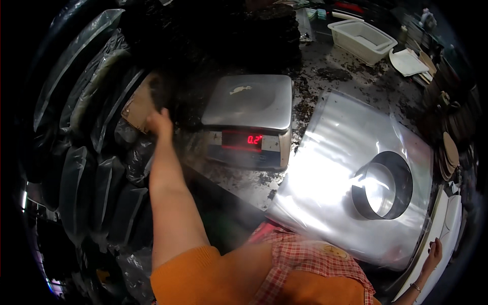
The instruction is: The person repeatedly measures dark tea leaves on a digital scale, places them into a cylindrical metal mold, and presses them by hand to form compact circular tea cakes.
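My left hand point(160, 123) reaches out at the left, closed at the lower edge of a flat brown board point(137, 105) that looks like cardboard. Dark material lies right beside the board, and shadow hides part of the fingers. To the right of that hand stands a scale point(249, 104) with a metal plate and a lit red display point(243, 140); a small pale patch sits on the plate. At the lower right edge my right hand point(432, 258) hangs beside a white padded-looking panel point(441, 229), its fingers loosely apart and holding nothing I can see.
Filled clear bags point(76, 188) with dark contents are stacked at the left. A dark heap point(229, 40) rises behind the scale. Clear plastic sheets or bags point(315, 213) lie at the right, bearing a black ring point(406, 190). A white basket point(363, 43) stands at the far right.
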Tool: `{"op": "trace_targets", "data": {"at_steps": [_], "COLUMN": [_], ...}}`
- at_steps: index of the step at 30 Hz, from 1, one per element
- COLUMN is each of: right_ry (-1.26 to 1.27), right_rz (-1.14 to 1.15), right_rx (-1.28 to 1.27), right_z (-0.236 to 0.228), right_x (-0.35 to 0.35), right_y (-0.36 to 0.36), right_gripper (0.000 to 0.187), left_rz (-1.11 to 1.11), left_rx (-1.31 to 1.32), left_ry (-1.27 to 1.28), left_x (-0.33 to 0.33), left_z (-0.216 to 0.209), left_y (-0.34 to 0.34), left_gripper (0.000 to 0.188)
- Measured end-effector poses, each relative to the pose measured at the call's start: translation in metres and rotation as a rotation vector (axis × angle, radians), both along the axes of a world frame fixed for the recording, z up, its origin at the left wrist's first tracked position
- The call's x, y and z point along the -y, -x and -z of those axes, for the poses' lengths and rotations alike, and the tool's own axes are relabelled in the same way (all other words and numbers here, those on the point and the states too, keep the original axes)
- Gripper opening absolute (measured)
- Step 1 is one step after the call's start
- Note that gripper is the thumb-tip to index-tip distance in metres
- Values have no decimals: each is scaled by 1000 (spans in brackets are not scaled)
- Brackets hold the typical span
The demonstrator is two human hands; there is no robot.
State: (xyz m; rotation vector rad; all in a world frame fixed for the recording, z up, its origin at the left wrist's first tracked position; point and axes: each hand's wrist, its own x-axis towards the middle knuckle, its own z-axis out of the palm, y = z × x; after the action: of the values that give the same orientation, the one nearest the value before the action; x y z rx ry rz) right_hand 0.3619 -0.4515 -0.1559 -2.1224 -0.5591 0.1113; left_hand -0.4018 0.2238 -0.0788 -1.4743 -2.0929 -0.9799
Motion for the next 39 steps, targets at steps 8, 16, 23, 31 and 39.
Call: {"op": "trace_targets", "data": {"at_steps": [8,16,23,31,39], "right_ry": [-197,239,637,458,212], "right_rz": [-87,-334,-21,-54,-102], "right_rx": [77,629,599,1008,650], "right_z": [15,-37,66,21,-44], "right_x": [-46,-266,-242,-271,-251], "right_y": [-87,-185,-375,-300,-267], "right_gripper": [31,33,47,23,35], "left_rz": [432,390,157,165,958], "left_rx": [1323,514,352,252,-73], "left_ry": [270,-262,18,69,-11], "left_x": [27,32,103,98,88], "left_z": [-35,29,47,10,-53], "left_y": [-160,-140,-57,-37,-234], "left_gripper": [64,60,60,61,64]}}
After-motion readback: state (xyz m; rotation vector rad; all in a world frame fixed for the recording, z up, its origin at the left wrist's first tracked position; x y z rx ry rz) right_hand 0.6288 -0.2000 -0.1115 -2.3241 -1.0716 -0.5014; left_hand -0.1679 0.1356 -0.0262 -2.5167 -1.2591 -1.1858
